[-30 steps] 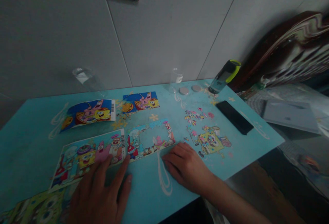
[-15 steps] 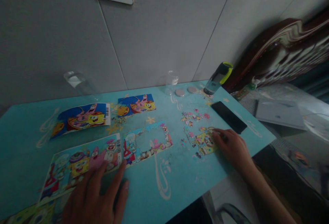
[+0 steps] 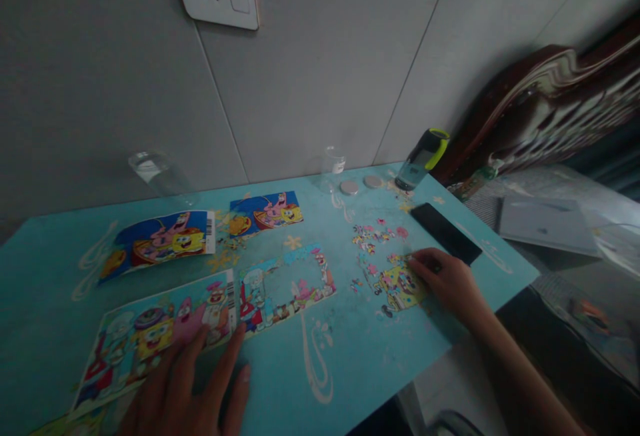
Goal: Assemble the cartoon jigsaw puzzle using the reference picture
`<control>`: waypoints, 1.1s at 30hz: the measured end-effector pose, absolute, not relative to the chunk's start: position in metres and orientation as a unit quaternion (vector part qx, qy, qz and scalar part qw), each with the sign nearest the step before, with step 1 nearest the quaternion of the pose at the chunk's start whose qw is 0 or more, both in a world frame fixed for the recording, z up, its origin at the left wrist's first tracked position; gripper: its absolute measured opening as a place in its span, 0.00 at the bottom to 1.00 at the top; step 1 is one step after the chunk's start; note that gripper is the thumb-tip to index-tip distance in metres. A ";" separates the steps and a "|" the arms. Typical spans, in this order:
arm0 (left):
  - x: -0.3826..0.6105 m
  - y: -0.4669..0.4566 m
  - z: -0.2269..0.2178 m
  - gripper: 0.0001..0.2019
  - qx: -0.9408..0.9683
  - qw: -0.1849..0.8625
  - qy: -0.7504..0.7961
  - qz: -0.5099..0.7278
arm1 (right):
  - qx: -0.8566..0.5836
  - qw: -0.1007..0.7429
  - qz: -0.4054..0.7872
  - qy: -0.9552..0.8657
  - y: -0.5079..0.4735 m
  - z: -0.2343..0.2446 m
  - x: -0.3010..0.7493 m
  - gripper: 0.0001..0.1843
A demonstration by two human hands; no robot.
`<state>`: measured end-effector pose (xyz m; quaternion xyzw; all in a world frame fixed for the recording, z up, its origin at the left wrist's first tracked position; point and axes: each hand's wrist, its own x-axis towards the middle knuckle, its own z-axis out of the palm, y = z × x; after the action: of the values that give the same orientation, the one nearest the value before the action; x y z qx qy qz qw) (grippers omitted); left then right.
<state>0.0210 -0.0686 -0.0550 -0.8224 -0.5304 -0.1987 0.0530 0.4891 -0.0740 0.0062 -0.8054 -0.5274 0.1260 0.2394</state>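
Note:
My left hand (image 3: 193, 383) lies with fingers spread over the lower edge of a printed cartoon picture sheet (image 3: 125, 329). Its index fingertip is close to the corner of a partly assembled jigsaw puzzle (image 3: 257, 306), a frame of joined pieces around a bare middle. At the right, my right hand (image 3: 445, 279) is closed in a pinch at the upper edge of a joined yellow jigsaw section (image 3: 403, 286). A small jigsaw piece seems to be between its fingertips, mostly covered by them. Several loose jigsaw pieces (image 3: 367, 236) are scattered above and left of that section.
Behind are a blue picture sheet (image 3: 165, 239) and a matching blue puzzle (image 3: 267, 213). Clear containers (image 3: 163, 176), two round lids (image 3: 349, 187) and a bottle with a lime handle (image 3: 417, 163) stand along the wall. A black phone (image 3: 445, 233) lies beyond my right hand.
The view has tilted up slightly. My right fingertips have shifted a little left along the top of the yellow section; my left hand stays in place.

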 end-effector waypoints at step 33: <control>0.016 -0.067 -0.062 0.32 -0.821 0.076 -0.531 -0.194 | -0.686 0.276 0.233 -0.632 0.037 0.024 0.477 0.14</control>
<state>0.0164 -0.0670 -0.0618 -0.8213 -0.5312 -0.1939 0.0755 0.4770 0.0365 0.0237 -0.6864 -0.6315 0.2327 0.2756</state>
